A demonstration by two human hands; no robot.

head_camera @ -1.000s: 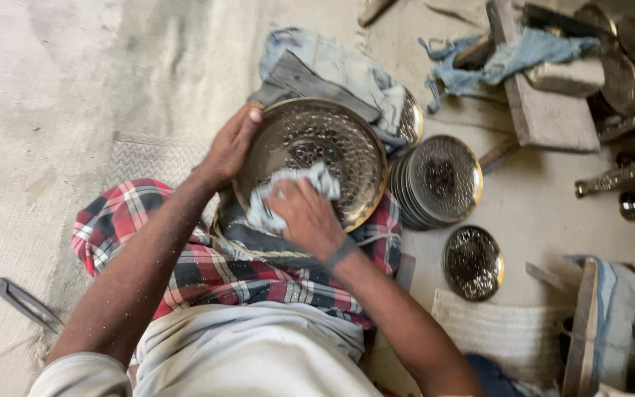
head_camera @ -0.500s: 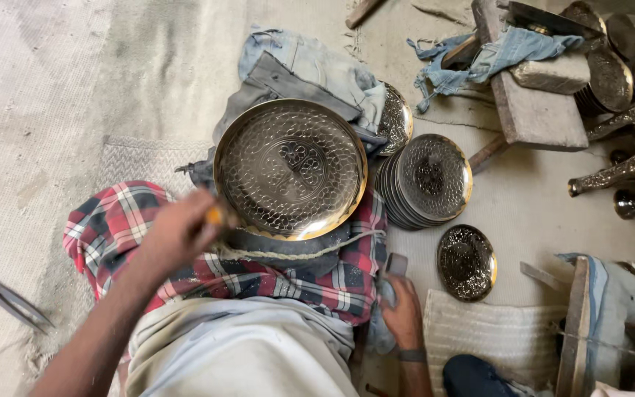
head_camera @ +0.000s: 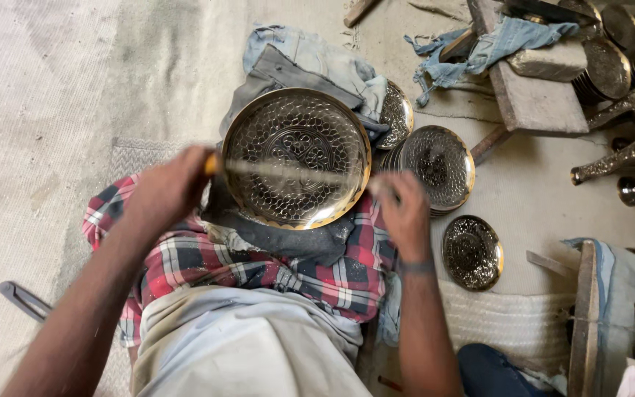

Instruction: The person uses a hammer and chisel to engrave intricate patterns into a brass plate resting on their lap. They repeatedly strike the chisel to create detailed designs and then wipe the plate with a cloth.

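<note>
Resting on the lap over a dark cloth (head_camera: 288, 239), the embossed brass plate (head_camera: 295, 156) is judged mid-polish; a blurred strip (head_camera: 288, 169) is stretched across it, each end gripped by left hand (head_camera: 167, 190) and right hand (head_camera: 403, 213); stacked plates (head_camera: 439, 165) lie beside it, their finish not discernible.

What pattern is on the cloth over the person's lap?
Red, white and dark plaid on the cloth, clearest in the head view.

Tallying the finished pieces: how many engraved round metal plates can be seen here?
At least 7: the large plate on the lap, one tucked behind it, a stack beside it, one small plate on the floor, and three at the top right. The stacks hide more.
</note>
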